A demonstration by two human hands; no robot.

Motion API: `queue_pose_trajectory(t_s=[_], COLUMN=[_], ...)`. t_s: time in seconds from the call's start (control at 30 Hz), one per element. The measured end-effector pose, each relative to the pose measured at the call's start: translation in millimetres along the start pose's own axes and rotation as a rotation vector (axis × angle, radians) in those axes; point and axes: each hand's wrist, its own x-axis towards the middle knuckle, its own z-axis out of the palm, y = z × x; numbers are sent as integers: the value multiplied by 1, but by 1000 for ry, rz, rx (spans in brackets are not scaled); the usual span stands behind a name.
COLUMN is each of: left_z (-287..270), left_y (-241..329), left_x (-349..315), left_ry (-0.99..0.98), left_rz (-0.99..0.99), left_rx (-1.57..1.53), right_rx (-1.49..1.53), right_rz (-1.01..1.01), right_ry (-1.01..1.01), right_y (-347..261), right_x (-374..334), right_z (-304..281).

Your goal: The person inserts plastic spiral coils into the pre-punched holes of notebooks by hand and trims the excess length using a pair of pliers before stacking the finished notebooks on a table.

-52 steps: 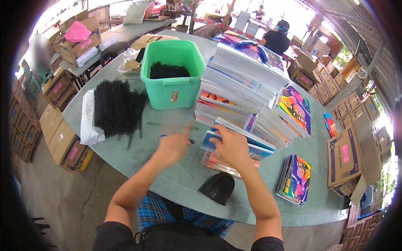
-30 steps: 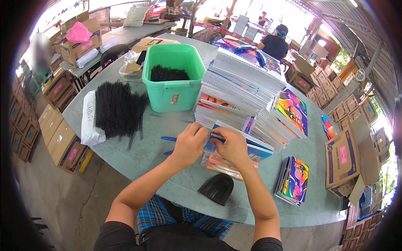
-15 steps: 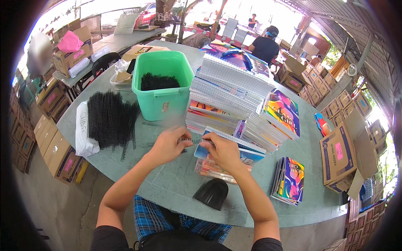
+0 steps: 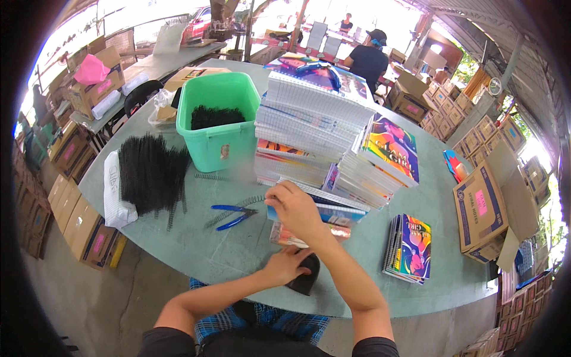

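My right hand (image 4: 292,205) is closed in a pinch at the left end of a blue-covered notebook (image 4: 333,209); what is between its fingertips is hidden. Nearer to me, my left hand (image 4: 284,268) grips the top of a black, rounded, hollow-looking piece (image 4: 306,281) on the table. A black spiral wire (image 4: 229,213) stretches across the tabletop toward my right fingertips. Blue-handled pliers (image 4: 235,215) lie with their handles spread beside that wire. The notebook rests on a plastic-wrapped pack (image 4: 309,233) in front of the tall stack.
A green bin (image 4: 223,146) of black coils stands behind a spread pile of black spiral wires (image 4: 151,175). Tall stacks of notebook pages (image 4: 315,113) rise ahead. Several bound notebooks (image 4: 410,247) lie right, near an open carton (image 4: 480,211). A person (image 4: 367,62) sits farther off.
My left hand has left the wire and come down to the black piece, uncovering the pliers. My right hand has shifted slightly left along the notebook. The view has tilted a little.
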Motion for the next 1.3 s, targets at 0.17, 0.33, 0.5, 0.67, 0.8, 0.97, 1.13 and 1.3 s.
queue_pose_trajectory(t_s=[0.17, 0.33, 0.5, 0.67, 0.8, 0.97, 1.13, 1.3], left_z=[-51, -128, -157, -135, -154, -146, -142, -164], left_y=[23, 10, 18, 10, 21, 12, 14, 42], left_x=[-4, 10, 19, 21, 28, 27, 35, 41], left_ry=[53, 485, 750, 486, 883, 607, 671, 1046], left_rz=[23, 84, 191, 196, 209, 292, 244, 188], left_rx=[70, 198, 327, 302, 249, 175, 237, 227], right_rx=[-284, -428, -315, -297, -278, -300, -260, -260], right_rz=[95, 220, 193, 94, 70, 53, 43, 117], right_ry=[157, 117, 145, 171, 173, 167, 207, 163], right_y=[-2, -3, 10, 11, 9, 11, 8, 6], right_x=[-24, -46, -51, -40, -41, -34, -41, -49], right_z=[-18, -45, -47, -37, -33, -38, -32, -39])
